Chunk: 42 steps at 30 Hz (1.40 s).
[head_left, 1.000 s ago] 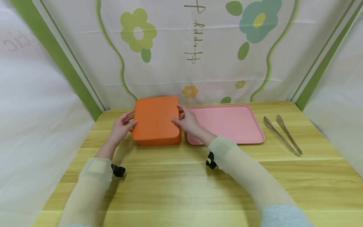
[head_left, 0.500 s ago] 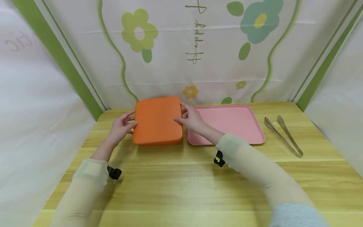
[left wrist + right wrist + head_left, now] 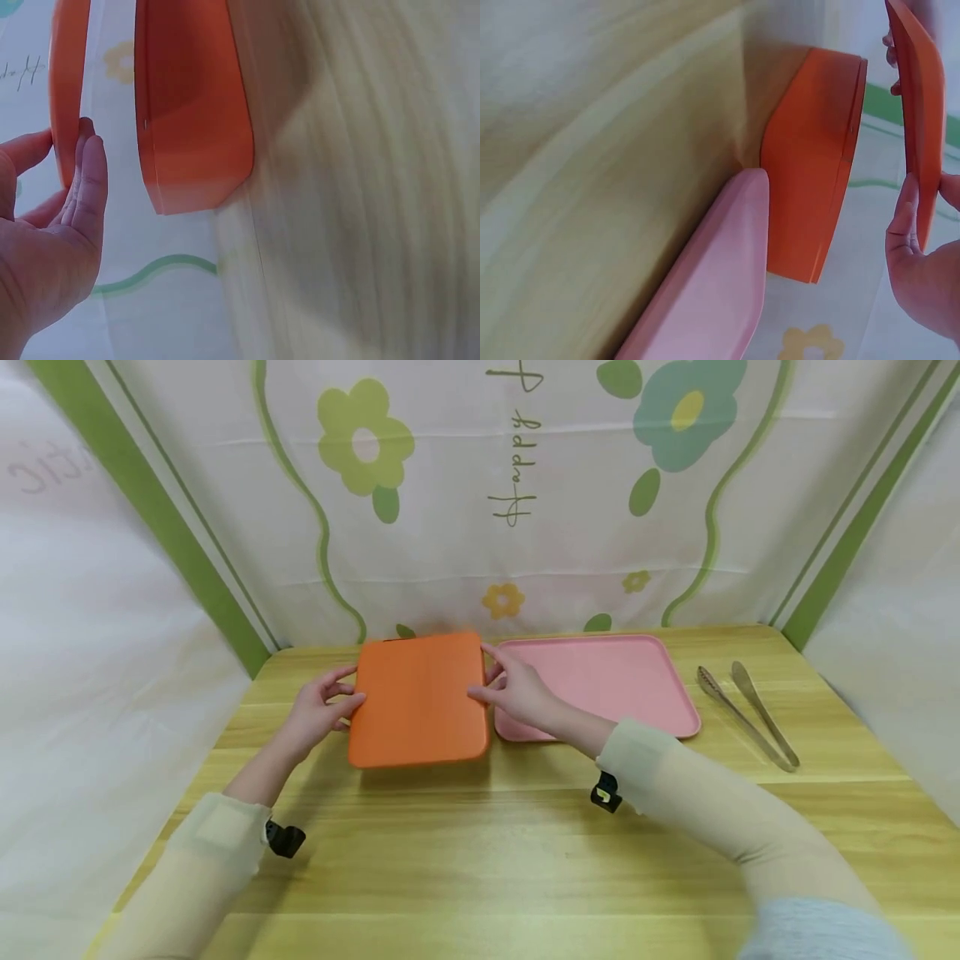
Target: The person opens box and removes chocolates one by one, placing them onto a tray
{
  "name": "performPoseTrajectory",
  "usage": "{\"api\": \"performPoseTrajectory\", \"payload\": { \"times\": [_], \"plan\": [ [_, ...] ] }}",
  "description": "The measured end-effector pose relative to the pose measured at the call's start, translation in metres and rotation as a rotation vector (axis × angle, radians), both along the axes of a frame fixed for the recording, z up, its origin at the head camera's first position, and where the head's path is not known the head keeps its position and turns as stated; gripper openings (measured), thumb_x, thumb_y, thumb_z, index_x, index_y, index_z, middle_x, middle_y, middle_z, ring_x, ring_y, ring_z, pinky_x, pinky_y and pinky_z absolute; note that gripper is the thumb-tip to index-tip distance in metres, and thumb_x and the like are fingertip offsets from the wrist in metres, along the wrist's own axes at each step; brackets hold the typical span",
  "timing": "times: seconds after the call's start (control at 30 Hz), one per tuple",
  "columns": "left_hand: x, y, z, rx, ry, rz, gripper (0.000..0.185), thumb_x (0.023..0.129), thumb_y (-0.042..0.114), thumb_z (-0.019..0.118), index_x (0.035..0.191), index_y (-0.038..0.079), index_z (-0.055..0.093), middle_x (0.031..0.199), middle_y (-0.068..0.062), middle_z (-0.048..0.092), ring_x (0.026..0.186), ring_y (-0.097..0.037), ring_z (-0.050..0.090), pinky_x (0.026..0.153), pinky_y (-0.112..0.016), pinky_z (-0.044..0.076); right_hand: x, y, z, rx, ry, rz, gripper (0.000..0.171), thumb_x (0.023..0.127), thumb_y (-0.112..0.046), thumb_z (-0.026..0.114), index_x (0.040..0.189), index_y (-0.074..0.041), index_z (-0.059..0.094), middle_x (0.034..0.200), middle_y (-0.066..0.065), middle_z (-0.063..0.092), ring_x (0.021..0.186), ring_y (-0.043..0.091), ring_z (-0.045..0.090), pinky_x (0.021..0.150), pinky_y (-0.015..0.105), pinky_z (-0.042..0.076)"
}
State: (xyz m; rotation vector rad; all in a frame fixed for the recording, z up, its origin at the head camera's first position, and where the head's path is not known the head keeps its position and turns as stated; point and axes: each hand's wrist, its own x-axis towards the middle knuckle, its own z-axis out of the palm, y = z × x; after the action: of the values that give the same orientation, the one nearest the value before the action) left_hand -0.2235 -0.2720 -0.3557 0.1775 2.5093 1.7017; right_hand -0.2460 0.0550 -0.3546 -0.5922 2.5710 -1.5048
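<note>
The wooden table (image 3: 480, 852) is seen across the lower half of the head view. The pink tray (image 3: 607, 681) lies right of centre. Just left of it stands the orange box (image 3: 810, 165), and its orange lid (image 3: 418, 700) is held lifted above it, apart from the box. The lid is gripped at its left edge by the left hand (image 3: 315, 714) and at its right edge by the right hand (image 3: 517, 693). Metal tongs (image 3: 746, 714) are seen at the right.

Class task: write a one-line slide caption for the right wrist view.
Right hand holds the orange lid lifted clear of the orange box, beside the pink tray on the wooden table.
</note>
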Motion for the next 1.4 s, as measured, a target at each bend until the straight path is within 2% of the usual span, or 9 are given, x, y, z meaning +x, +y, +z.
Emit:
{"api": "performPoseTrajectory", "payload": {
  "times": [0.13,0.3,0.4,0.53,0.73,0.87,0.97,1.2,1.4],
  "plan": [
    [0.008,-0.002,-0.001,0.000,-0.021,-0.021,0.063,0.096,0.013,0.063,0.151,0.004,0.031,0.102,-0.012,0.059,0.068,-0.015,0.065,0.062,-0.034,0.057,0.010,0.002,-0.002,-0.031,-0.013,0.038,0.081,0.088,-0.017,0.075,0.154,-0.010,0.027,0.098,0.010,0.056,0.080,0.018,0.065,0.068,0.028,0.051],
    [0.020,-0.005,-0.003,0.012,-0.065,-0.057,0.068,0.095,0.012,0.065,0.152,0.006,0.028,0.098,-0.012,0.059,0.065,-0.019,0.065,0.063,-0.038,0.057,0.022,0.004,-0.004,-0.094,-0.097,0.070,0.085,0.086,-0.012,0.075,0.155,-0.013,0.025,0.095,0.011,0.054,0.072,0.020,0.062,0.056,0.026,0.046],
    [0.027,-0.006,-0.004,0.020,-0.078,-0.080,0.071,0.094,0.011,0.066,0.152,0.006,0.026,0.098,-0.014,0.058,0.066,-0.021,0.066,0.063,-0.039,0.057,0.030,0.005,-0.006,-0.109,-0.123,0.086,0.086,0.086,-0.011,0.076,0.155,-0.014,0.023,0.094,0.012,0.053,0.074,0.031,0.064,0.057,0.038,0.052],
    [0.034,-0.006,-0.006,0.019,-0.100,-0.101,0.072,0.093,0.012,0.067,0.152,0.008,0.026,0.100,-0.016,0.058,0.067,-0.024,0.067,0.064,-0.041,0.057,0.038,0.008,-0.011,-0.130,-0.128,0.106,0.088,0.086,-0.009,0.076,0.155,-0.011,0.021,0.091,0.014,0.052,0.078,0.038,0.065,0.069,0.052,0.054],
    [0.043,-0.006,-0.015,-0.003,-0.116,-0.140,0.072,0.093,0.013,0.067,0.152,0.007,0.026,0.101,-0.020,0.058,0.067,-0.029,0.067,0.064,-0.045,0.057,0.052,0.010,-0.019,-0.139,-0.140,0.090,0.088,0.083,-0.009,0.078,0.152,-0.008,0.025,0.087,0.013,0.053,0.069,0.022,0.065,0.066,0.037,0.055],
    [0.050,-0.007,-0.021,-0.030,-0.109,-0.171,0.071,0.093,0.013,0.067,0.150,0.004,0.027,0.098,-0.020,0.059,0.067,-0.029,0.067,0.064,-0.048,0.056,0.066,0.011,-0.024,-0.128,-0.153,0.070,0.087,0.082,-0.009,0.080,0.150,-0.007,0.026,0.084,0.011,0.055,0.066,0.018,0.064,0.062,0.031,0.053],
    [0.055,-0.008,-0.024,-0.031,-0.110,-0.197,0.069,0.093,0.012,0.068,0.148,0.002,0.028,0.096,-0.019,0.059,0.067,-0.028,0.066,0.064,-0.048,0.056,0.074,0.012,-0.027,-0.133,-0.178,0.076,0.086,0.082,-0.009,0.080,0.149,-0.006,0.026,0.084,0.010,0.056,0.065,0.019,0.063,0.061,0.031,0.053],
    [0.062,-0.011,-0.032,-0.010,-0.158,-0.246,0.069,0.092,0.011,0.069,0.145,0.000,0.027,0.092,-0.016,0.061,0.064,-0.024,0.065,0.059,-0.046,0.056,0.084,0.014,-0.039,-0.147,-0.236,0.104,0.086,0.083,-0.009,0.079,0.149,-0.007,0.025,0.086,0.012,0.055,0.064,0.028,0.065,0.059,0.041,0.055],
    [0.065,-0.012,-0.037,-0.029,-0.160,-0.293,0.068,0.092,0.009,0.068,0.143,-0.004,0.025,0.088,-0.016,0.061,0.062,-0.022,0.062,0.054,-0.039,0.054,0.088,0.014,-0.047,-0.114,-0.239,0.112,0.086,0.083,-0.012,0.079,0.149,-0.005,0.024,0.083,0.010,0.055,0.060,0.023,0.063,0.057,0.040,0.054]
  ]
}}
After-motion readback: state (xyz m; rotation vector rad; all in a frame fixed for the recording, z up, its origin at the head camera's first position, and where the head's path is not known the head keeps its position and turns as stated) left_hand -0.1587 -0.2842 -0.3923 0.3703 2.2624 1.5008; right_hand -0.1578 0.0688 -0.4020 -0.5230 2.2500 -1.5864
